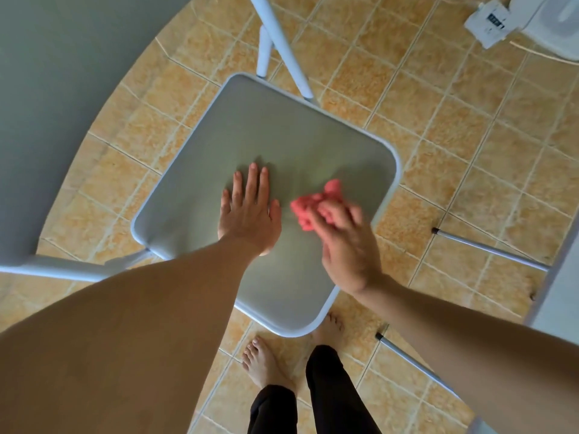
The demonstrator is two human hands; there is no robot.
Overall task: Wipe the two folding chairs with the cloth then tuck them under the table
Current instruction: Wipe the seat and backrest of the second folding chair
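**Flat palm, bunched cloth on the chair seat**

The left hand (pixel 250 214) lies palm down on the grey chair seat (pixel 266 136), fingers straight and slightly spread, tips pointing far. Its bare forearm comes in from the near left. It holds nothing; it only presses on the seat.

The right hand (pixel 344 245) reaches in from the near right, its forearm angled towards the far left. Its fingers are curled round a pink cloth (pixel 313 202), gripping it. Hand and cloth are both blurred, so the exact finger placement cannot be told.

The cloth is bunched, with most of it showing beyond the fingers. It sits on the right half of the seat, just right of the left hand's thumb, and its long axis runs from near left to far right.

The seat lies level and roughly square inside a white rim. It is turned on the diagonal — one corner points at the person's bare feet (pixel 263 361), the opposite one far.

White tubes (pixel 282 42) rise past the far corner. A large grey panel (pixel 62 104) with a curved edge fills the far left.

Two metal legs (pixel 488 249) with dark tips slant across the tan floor tiles (pixel 438 120) at the right. A white device (pixel 488 23) sits in the far right corner.
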